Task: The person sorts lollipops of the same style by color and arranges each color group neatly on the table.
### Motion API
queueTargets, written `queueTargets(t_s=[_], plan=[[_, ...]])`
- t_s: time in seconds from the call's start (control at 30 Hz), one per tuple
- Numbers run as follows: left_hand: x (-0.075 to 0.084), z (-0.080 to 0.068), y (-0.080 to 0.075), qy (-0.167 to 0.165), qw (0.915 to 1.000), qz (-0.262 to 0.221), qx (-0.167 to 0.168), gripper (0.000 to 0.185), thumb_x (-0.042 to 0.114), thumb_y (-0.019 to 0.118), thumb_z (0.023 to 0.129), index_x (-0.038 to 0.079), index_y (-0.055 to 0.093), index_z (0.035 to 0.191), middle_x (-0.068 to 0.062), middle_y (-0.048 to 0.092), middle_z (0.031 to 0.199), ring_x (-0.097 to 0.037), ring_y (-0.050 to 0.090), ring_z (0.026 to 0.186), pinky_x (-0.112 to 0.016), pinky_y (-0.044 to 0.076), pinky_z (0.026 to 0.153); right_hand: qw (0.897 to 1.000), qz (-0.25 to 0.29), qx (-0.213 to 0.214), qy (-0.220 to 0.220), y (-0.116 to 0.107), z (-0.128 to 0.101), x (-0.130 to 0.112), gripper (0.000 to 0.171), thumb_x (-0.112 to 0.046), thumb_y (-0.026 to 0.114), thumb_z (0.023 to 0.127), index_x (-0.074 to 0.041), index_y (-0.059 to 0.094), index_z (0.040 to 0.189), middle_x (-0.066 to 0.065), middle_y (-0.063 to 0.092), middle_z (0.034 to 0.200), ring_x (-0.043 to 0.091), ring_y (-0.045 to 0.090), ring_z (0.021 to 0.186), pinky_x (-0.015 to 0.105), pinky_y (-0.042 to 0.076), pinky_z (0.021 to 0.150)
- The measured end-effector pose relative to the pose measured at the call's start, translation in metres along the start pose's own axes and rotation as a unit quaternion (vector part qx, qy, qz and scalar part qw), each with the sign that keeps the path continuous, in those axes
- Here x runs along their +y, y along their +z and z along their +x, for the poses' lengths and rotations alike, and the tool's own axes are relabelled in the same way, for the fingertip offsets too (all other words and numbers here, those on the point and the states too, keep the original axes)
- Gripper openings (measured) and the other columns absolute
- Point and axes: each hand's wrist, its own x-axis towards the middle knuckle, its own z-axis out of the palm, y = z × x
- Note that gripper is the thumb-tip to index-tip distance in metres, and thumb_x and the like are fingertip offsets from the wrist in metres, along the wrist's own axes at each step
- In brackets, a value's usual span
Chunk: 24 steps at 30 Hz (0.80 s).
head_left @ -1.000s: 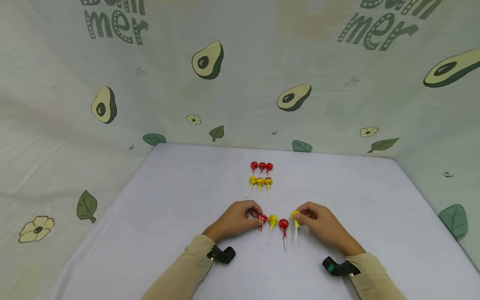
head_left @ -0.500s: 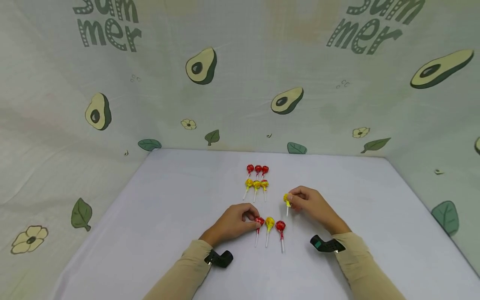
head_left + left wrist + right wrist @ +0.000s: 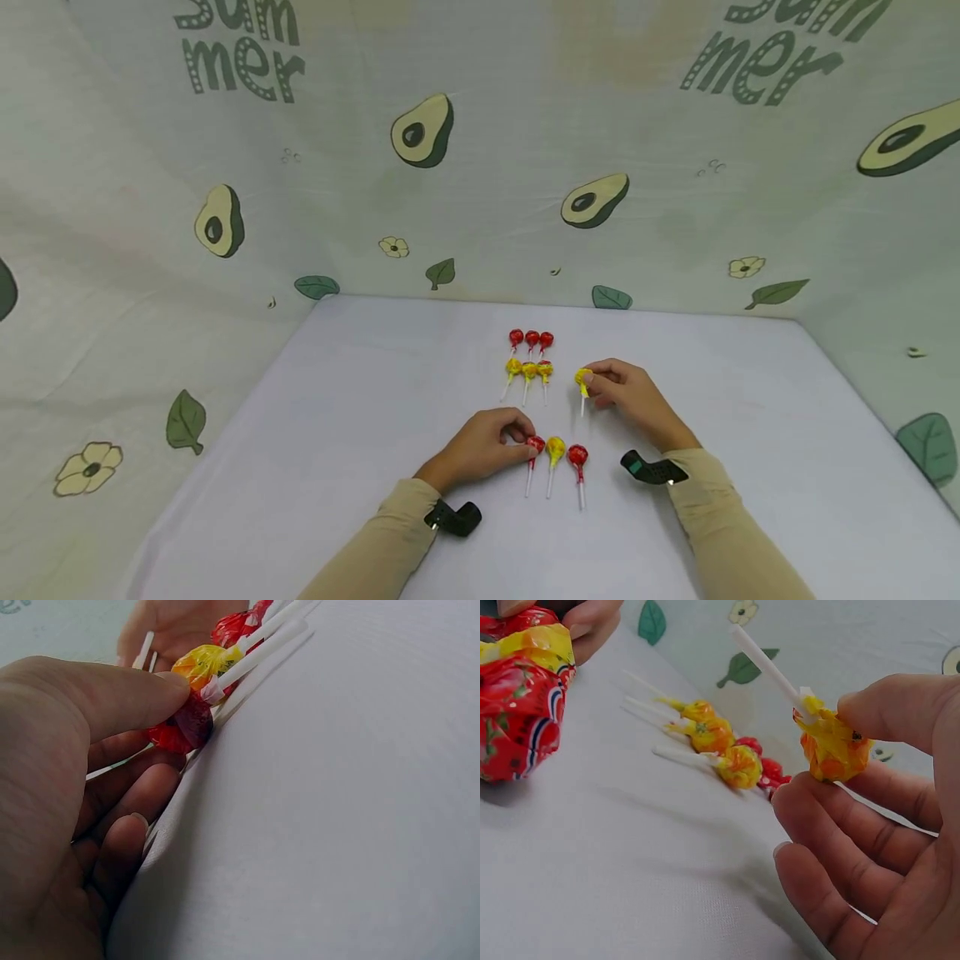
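My right hand [image 3: 626,398] pinches a yellow-wrapped lollipop [image 3: 831,746] by its candy head, between thumb and fingers, stick pointing down in the head view. It is just right of the yellow row. My left hand [image 3: 487,446] pinches a red lollipop [image 3: 180,727] at its head, thumb over the base of the stick. Beside that one lie a yellow lollipop [image 3: 555,450] and another red lollipop [image 3: 578,456], sticks toward me. Farther back, three yellow lollipops [image 3: 529,371] form a row, and three red lollipops [image 3: 532,337] make a second row right behind them.
White cloth covers the table [image 3: 360,375], with its far edge against a hanging curtain [image 3: 495,167] printed with avocados and leaves. A black wrist camera [image 3: 456,518] is strapped to the left wrist, another wrist camera [image 3: 654,468] to the right.
My right hand has lifted the yellow lollipop from the right end of the near row and carried it away from me, toward the far rows. The left hand keeps its hold on the red lollipop.
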Motion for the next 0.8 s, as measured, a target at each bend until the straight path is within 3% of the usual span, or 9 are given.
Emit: queueTargets(t_s=[0.2,0.33,0.8], plan=[[0.000,0.001,-0.001,0.005,0.9999,0.009,-0.002,0.015,0.029,0.078,0.088,0.026,0.068,0.099,0.017,0.064,0.089,-0.002,0.058,0.083,-0.023,0.047,0.072,1.000,0.015,0.011,0.010,0.003,0.011,0.000,0.048,-0.033,0.062,0.101,0.001,0.055,0.133,0.016,0.064,0.123,0.022,0.064,0.103,0.031,0.055,0.086],[-0.001,0.002,-0.002,0.004,0.9999,0.009,-0.004,0.015,0.030,0.078,0.089,0.026,0.068,0.100,0.017,0.063,0.090,-0.002,0.058,0.083,-0.023,0.047,0.073,1.000,0.006,0.022,0.007,0.008,0.020,0.001,0.048,-0.035,0.064,0.099,0.001,0.057,0.130,0.017,0.065,0.121,0.024,0.064,0.103,0.029,0.055,0.085],[-0.001,0.000,-0.001,0.003,1.0000,0.006,-0.006,0.015,0.029,0.078,0.089,0.025,0.069,0.100,0.017,0.063,0.089,-0.001,0.058,0.082,-0.022,0.048,0.073,0.992,-0.108,0.067,0.017,0.021,0.039,0.002,0.042,-0.039,0.066,0.096,-0.005,0.066,0.121,0.010,0.069,0.110,0.022,0.062,0.088,0.032,0.052,0.075]])
